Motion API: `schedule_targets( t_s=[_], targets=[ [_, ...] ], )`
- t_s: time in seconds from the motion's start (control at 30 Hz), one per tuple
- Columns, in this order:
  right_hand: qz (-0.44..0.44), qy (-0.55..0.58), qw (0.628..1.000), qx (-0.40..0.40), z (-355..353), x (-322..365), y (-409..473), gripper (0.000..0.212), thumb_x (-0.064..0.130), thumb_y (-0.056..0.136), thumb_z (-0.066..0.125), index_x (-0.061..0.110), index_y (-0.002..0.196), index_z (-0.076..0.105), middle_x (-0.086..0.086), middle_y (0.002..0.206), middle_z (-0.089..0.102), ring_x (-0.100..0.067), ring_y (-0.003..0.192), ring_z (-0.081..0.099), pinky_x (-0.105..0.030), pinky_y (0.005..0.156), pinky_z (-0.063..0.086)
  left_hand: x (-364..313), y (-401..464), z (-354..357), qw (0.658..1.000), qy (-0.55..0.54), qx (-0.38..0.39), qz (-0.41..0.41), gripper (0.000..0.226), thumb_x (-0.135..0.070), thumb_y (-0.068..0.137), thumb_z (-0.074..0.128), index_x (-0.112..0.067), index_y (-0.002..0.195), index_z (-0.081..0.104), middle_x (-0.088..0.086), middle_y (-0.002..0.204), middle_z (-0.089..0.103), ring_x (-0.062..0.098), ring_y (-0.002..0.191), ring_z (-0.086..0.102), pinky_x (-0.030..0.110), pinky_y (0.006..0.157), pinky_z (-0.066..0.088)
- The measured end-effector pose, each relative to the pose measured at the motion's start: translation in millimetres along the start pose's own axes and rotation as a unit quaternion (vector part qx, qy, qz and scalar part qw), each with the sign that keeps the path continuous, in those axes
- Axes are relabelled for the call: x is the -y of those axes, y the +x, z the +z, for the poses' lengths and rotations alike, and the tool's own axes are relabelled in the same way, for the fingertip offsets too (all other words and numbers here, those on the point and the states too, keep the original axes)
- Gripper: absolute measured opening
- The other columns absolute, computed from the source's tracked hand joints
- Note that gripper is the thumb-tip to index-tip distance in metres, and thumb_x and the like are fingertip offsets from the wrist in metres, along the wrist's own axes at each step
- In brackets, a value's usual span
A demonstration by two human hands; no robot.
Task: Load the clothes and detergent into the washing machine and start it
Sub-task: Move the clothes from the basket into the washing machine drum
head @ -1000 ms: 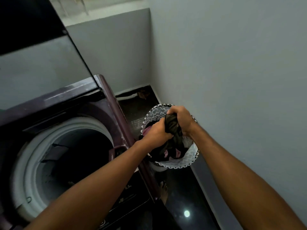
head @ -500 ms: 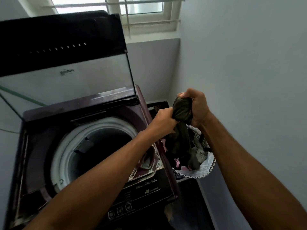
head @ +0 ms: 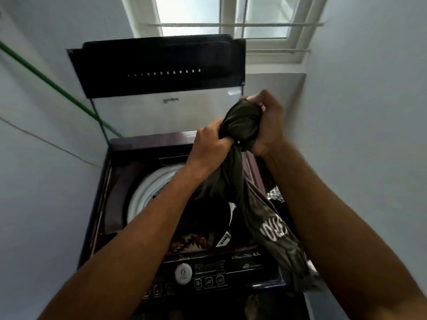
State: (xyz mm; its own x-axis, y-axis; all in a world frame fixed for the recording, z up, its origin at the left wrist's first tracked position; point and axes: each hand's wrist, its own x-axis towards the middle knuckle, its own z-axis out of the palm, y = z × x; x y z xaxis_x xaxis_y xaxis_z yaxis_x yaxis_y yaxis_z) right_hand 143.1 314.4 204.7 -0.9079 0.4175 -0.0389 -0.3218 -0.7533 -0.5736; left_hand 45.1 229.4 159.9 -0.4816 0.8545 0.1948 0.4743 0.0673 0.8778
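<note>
A bunch of dark olive clothes (head: 245,125) with white lettering hangs from both my hands above the right side of the washing machine (head: 129,144). My left hand (head: 210,144) grips the bundle from the left. My right hand (head: 268,121) grips its top from the right. The cloth trails down over the machine's right edge. Under my forearms the tub's white rim (head: 143,192) and dark opening show. The lid (head: 161,70) stands upright behind. The control panel (head: 208,273) with a round white button lies at the front.
Grey walls close in on both sides. A window (head: 221,17) with bars sits behind the lid. A green line (head: 55,86) runs down the left wall. A patterned bit of the laundry basket (head: 275,195) shows right of the machine.
Both hands lifted the dark clothes up out of the basket and leftward, over the machine's right side. The view tilted up and toward the machine, hiding most of the basket.
</note>
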Motion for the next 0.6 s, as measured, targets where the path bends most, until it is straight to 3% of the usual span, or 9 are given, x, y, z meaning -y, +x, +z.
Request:
schedule_targets(
  t_s=[0.13, 0.23, 0.33, 0.47, 0.53, 0.6],
  targets=[
    [-0.015, -0.071, 0.983, -0.171, -19.6, -38.1, 6.5, 0.042, 0.023, 0.088, 0.034, 0.015, 0.049, 0.045, -0.001, 0.046, 0.043, -0.014, 0.037, 0.044, -0.017, 0.038, 0.039, 37.3, -17.8, -11.9, 0.996, 0.075, 0.029, -0.033, 0.029, -0.018, 0.081, 0.068, -0.018, 0.111, 0.069, 0.000, 0.097, 0.072, 0.021, 0.094, 0.066, 0.026, 0.075, 0.047],
    [0.034, -0.159, 0.950, -0.265, -51.0, -61.1, 12.1, 0.029, 0.027, 0.084, 0.045, 0.009, 0.062, 0.052, -0.008, 0.055, 0.053, -0.019, 0.043, 0.052, -0.021, 0.042, 0.044, 64.3, -29.2, -12.3, 0.987, 0.134, 0.066, -0.062, 0.023, -0.023, 0.082, 0.067, -0.020, 0.105, 0.068, 0.007, 0.097, 0.073, 0.026, 0.095, 0.067, 0.035, 0.078, 0.052],
    [0.096, -0.300, 0.885, -0.343, -88.2, -80.8, 13.7, 0.022, 0.029, 0.079, 0.057, 0.009, 0.077, 0.065, -0.015, 0.076, 0.066, -0.025, 0.060, 0.064, -0.030, 0.059, 0.054, 88.2, -36.7, -10.6, 0.959, 0.233, 0.118, -0.109, 0.023, -0.028, 0.078, 0.059, -0.022, 0.099, 0.064, 0.008, 0.099, 0.070, 0.030, 0.096, 0.065, 0.039, 0.079, 0.054],
    [0.155, -0.457, 0.798, -0.361, -120.7, -100.8, 4.0, 0.022, 0.027, 0.083, 0.068, 0.006, 0.086, 0.074, -0.014, 0.085, 0.074, -0.028, 0.078, 0.071, -0.039, 0.076, 0.058, 113.6, -40.3, -5.5, 0.875, 0.355, 0.253, -0.212, 0.042, -0.033, 0.082, 0.063, -0.020, 0.121, 0.057, 0.010, 0.124, 0.062, 0.031, 0.112, 0.060, 0.044, 0.093, 0.051],
    [0.159, -0.509, 0.778, -0.332, -130.9, -104.5, -3.0, 0.015, 0.018, 0.085, 0.069, 0.005, 0.086, 0.075, -0.011, 0.078, 0.071, -0.021, 0.070, 0.067, -0.030, 0.066, 0.056, 117.0, -41.6, 0.1, 0.836, 0.374, 0.322, -0.239, 0.065, -0.036, 0.084, 0.070, -0.017, 0.140, 0.044, 0.012, 0.140, 0.049, 0.033, 0.127, 0.049, 0.048, 0.104, 0.045],
    [0.137, -0.554, 0.759, -0.315, -140.9, -101.3, -10.4, 0.005, 0.010, 0.085, 0.069, 0.009, 0.086, 0.073, -0.003, 0.070, 0.067, -0.014, 0.064, 0.060, -0.023, 0.057, 0.050, 114.8, -42.3, 11.6, 0.838, 0.369, 0.344, -0.206, 0.078, -0.038, 0.084, 0.073, -0.018, 0.148, 0.035, 0.010, 0.147, 0.041, 0.032, 0.135, 0.040, 0.049, 0.109, 0.040]
  ],
)
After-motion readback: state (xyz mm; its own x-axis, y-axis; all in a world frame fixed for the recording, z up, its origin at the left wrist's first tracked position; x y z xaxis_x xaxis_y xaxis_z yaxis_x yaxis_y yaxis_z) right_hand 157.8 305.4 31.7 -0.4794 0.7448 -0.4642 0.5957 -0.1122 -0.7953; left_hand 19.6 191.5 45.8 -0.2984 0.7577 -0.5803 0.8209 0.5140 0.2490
